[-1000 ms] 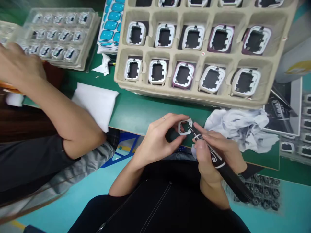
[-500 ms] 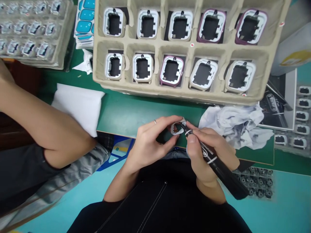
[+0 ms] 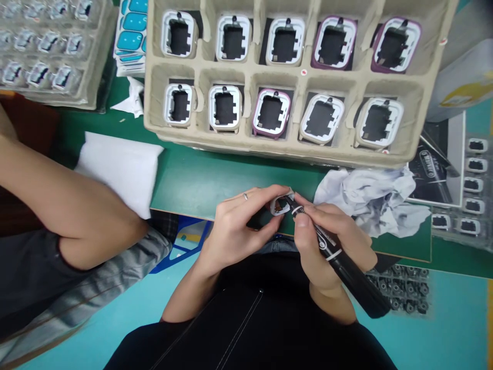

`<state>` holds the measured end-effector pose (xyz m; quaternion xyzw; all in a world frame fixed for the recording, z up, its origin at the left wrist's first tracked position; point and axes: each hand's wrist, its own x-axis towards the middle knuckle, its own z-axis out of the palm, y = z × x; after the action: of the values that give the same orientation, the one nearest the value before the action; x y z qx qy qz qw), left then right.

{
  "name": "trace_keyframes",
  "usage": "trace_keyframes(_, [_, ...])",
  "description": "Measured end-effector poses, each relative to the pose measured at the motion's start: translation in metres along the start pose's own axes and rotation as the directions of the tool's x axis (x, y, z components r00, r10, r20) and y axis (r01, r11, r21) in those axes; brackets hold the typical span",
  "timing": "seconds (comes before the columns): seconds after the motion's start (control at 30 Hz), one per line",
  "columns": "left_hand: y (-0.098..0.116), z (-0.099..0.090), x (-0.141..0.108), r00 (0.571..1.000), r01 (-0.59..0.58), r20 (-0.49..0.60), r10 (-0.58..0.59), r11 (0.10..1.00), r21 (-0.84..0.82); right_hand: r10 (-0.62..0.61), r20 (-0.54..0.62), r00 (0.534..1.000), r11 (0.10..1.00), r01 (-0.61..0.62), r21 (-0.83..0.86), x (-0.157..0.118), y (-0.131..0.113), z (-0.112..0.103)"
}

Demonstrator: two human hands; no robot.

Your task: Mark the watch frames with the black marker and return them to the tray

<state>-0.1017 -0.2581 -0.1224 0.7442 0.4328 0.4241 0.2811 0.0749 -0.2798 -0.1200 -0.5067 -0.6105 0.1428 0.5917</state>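
Between the thumb and fingers of my left hand (image 3: 242,223) is a small white watch-case frame (image 3: 275,207) with an opening in its middle. My right hand (image 3: 327,236) is closed around a thick black marker pen (image 3: 346,272) with white bands and lettering. The marker slants up to the left, and its dark tip meets the upper right of the frame; the exact contact spot is too small to make out. Both hands are close together over the front edge of the green table (image 3: 188,180).
A beige moulded tray (image 3: 231,139) holds several white and purple-edged frames. Crumpled white paper (image 3: 370,200) lies right of my hands, a folded white cloth (image 3: 119,164) to the left. A co-worker's arm (image 3: 73,200) reaches in at left. Clear trays (image 3: 50,92) stand back left.
The whole view has shifted very slightly. Both hands keep their hold on the frame and the marker, with the tip still at the frame's upper right.
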Motion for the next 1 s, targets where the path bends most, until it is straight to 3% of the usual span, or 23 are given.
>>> trace_keyframes(0.23, [-0.003,0.0,0.0,0.999,-0.038,-0.006,0.038,0.999,-0.002,0.009,0.028,1.0,0.999,-0.008,-0.037,0.006,-0.006,-0.002])
trace_keyframes(0.47, [-0.005,0.0,0.001,0.999,-0.039,-0.002,0.039,0.999,-0.024,0.022,0.129,0.991,0.987,-0.001,-0.159,0.015,-0.019,-0.006])
trace_keyframes(0.73, [-0.011,-0.007,0.003,0.994,0.099,0.058,-0.091,0.986,-0.138,0.064,0.006,0.998,0.991,-0.064,0.121,-0.003,0.004,0.001])
trace_keyframes(1.0, [-0.01,-0.009,0.007,0.964,0.263,0.126,-0.233,0.898,-0.353,0.036,0.011,0.999,0.991,-0.037,0.129,-0.004,0.008,0.0])
